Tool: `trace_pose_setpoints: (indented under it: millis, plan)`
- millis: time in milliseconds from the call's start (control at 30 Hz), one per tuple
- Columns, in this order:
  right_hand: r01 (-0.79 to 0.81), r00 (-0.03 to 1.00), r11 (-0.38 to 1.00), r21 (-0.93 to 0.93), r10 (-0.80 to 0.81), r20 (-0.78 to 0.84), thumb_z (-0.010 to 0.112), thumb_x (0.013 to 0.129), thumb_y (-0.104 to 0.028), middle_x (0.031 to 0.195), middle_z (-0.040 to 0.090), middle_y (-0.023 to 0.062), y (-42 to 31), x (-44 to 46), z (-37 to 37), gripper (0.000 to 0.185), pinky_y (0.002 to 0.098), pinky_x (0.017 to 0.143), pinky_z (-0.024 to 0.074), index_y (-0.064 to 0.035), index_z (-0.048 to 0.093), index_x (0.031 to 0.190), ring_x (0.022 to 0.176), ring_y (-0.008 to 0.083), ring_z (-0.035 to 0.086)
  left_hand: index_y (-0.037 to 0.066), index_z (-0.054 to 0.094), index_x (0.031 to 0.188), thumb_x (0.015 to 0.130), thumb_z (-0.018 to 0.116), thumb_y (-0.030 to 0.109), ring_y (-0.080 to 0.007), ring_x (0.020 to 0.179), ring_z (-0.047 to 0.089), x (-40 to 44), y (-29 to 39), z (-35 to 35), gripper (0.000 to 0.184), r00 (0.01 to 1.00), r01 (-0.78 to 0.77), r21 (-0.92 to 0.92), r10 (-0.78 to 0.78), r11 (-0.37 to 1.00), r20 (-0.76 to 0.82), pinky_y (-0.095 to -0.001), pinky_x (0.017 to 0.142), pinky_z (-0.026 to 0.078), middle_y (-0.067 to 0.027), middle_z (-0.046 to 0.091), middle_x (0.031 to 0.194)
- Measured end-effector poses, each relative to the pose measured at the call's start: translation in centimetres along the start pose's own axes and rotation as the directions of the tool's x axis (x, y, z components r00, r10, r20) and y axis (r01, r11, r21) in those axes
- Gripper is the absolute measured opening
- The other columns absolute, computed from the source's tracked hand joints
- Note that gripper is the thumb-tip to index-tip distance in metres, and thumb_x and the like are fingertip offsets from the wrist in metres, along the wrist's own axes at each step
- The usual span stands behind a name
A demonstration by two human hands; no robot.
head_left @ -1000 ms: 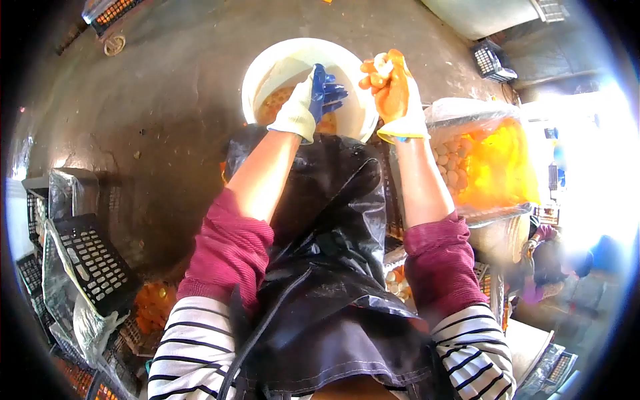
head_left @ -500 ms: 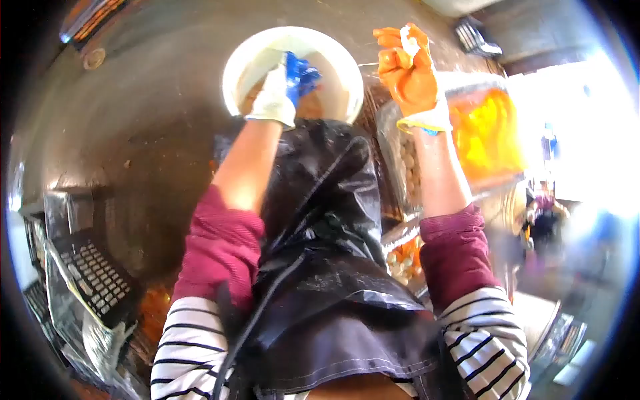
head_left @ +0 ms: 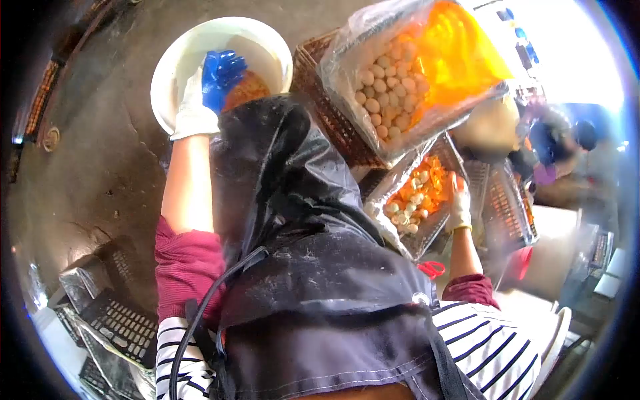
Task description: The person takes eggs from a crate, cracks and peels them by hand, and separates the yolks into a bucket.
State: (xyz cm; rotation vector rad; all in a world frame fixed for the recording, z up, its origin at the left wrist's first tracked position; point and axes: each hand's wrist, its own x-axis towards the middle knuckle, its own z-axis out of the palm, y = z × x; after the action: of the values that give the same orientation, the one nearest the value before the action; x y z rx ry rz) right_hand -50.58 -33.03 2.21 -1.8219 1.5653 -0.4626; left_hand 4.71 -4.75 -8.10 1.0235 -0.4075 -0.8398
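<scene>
My left hand [head_left: 217,83], in a white glove with a blue coating, is inside a white bucket [head_left: 163,63]. Its fingers are curled, and whatever they hold is hidden. Reddish-brown wet matter [head_left: 248,90] lies at the bottom of the bucket. My right hand [head_left: 460,207], in a white and orange glove, is low on the right at the edge of a plastic-lined crate [head_left: 435,239]. Whitish rounded pieces [head_left: 415,201], perhaps eggs or shells, lie in that crate under orange light. The right fingers blend into the orange glow, so their grip is unclear.
Above the lower crate, a larger crate lined with clear plastic [head_left: 347,67] holds many pale eggs [head_left: 387,87]. Red-handled scissors [head_left: 432,269] lie by my right forearm. Black slotted crates [head_left: 123,327] stand at the lower left. Another person [head_left: 553,143] is at the right.
My right hand has moved down from beside the bucket, where it held a small white piece, to the lower crate. My view has turned right; my left hand stays in the bucket.
</scene>
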Motion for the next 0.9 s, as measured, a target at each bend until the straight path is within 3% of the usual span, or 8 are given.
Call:
trace_pose_setpoints:
  millis: [100,233,333,400,500,733,833,900]
  plan:
    - [0.123,0.985,0.945,0.301,-0.152,0.075,0.059,0.087,-0.024,0.083,0.057,-0.0004,-8.6,-0.2,5.5,0.029,0.0221,0.069,0.0428,-0.0045,0.06,0.109,0.074,0.0072,0.049,0.0,0.034,0.129,0.096,0.032,0.03,-0.0303,0.12,0.041,-0.8,-0.2,-0.4,0.045,0.998,-0.021,0.021,0.02,1.0,0.063,-0.0384,0.101,0.034,-0.0157,0.041,0.13]
    - [0.386,0.89,0.919,-0.078,-0.348,0.295,0.054,0.083,-0.014,0.093,0.061,0.0097,-18.3,0.2,11.9,0.022,0.0275,0.076,0.0461,-0.0035,0.062,0.1,0.088,0.0185,0.058,-0.001,0.024,0.135,0.096,0.028,0.028,-0.0309,0.128,0.03,-0.2,-0.7,-1.7,0.049,0.676,-0.13,-0.382,0.364,0.915,0.64,-0.04,0.107,0.025,-0.0161,0.03,0.139]
    - [0.68,0.732,0.345,-0.647,-0.368,0.573,0.053,0.081,-0.016,0.106,0.061,0.0124,-11.2,10.0,20.6,0.027,0.0332,0.079,0.0494,-0.0051,0.062,0.105,0.098,0.0274,0.06,-0.004,0.034,0.13,0.096,0.024,0.032,-0.0347,0.117,0.045,-1.5,-0.8,-2.1,0.05,0.928,0.187,-0.608,0.064,0.772,0.367,-0.0418,0.099,0.036,-0.0197,0.044,0.128]
    - [0.705,0.702,0.108,-0.701,-0.252,0.666,0.054,0.081,-0.017,0.108,0.061,0.0125,-11.5,11.0,23.5,0.028,0.0346,0.079,0.0499,-0.0074,0.063,0.105,0.1,0.0277,0.059,-0.005,0.036,0.128,0.096,0.024,0.033,-0.0344,0.113,0.048,-2.5,0.0,-0.4,0.051,0.995,0.05,-0.085,-0.057,0.995,-0.087,-0.0412,0.095,0.04,-0.0205,0.048,0.124]
    - [0.724,0.684,0.0,-0.69,-0.134,0.717,0.056,0.079,-0.018,0.111,0.06,0.012,-14.6,9.5,23.7,0.029,0.0341,0.081,0.0497,-0.009,0.063,0.106,0.101,0.0267,0.059,-0.006,0.04,0.125,0.097,0.028,0.035,-0.0309,0.107,0.053,-3.3,3.0,4.4,0.05,0.977,0.105,0.142,-0.075,0.984,-0.2,-0.0379,0.09,0.044,-0.021,0.051,0.119]
    - [0.756,0.647,0.175,-0.631,-0.051,0.761,0.075,0.057,-0.019,0.113,0.057,0.0148,-13.3,13.0,23.1,0.05,0.0318,0.084,0.0468,-0.0041,0.063,0.104,0.108,0.0276,0.053,-0.005,0.045,0.121,0.096,0.037,0.034,-0.0275,0.104,0.055,-4.9,6.6,10.0,0.047,0.956,0.197,0.312,-0.111,0.929,-0.272,-0.0329,0.088,0.045,-0.0203,0.055,0.114]
    - [0.869,0.484,-0.001,-0.494,-0.199,0.852,0.075,0.05,-0.012,0.114,0.055,0.0131,-14.0,12.3,20.1,0.062,0.0308,0.088,0.0435,-0.0035,0.059,0.11,0.111,0.0239,0.052,-0.004,0.055,0.111,0.093,0.044,0.028,-0.0212,0.091,0.062,-4.2,6.0,9.5,0.039,0.917,0.187,0.06,-0.152,0.981,-0.369,-0.0314,0.08,0.05,-0.0146,0.062,0.103]
    - [0.939,0.295,0.292,-0.183,-0.404,0.866,0.073,0.06,-0.012,0.115,0.055,0.0111,-14.0,13.0,18.4,0.058,0.0293,0.089,0.0432,-0.0032,0.056,0.114,0.111,0.0208,0.051,-0.004,0.054,0.112,0.094,0.043,0.026,-0.0227,0.092,0.061,-4.2,6.0,9.7,0.037,0.927,0.166,0.125,-0.112,0.978,-0.359,-0.0323,0.081,0.05,-0.0158,0.062,0.103]
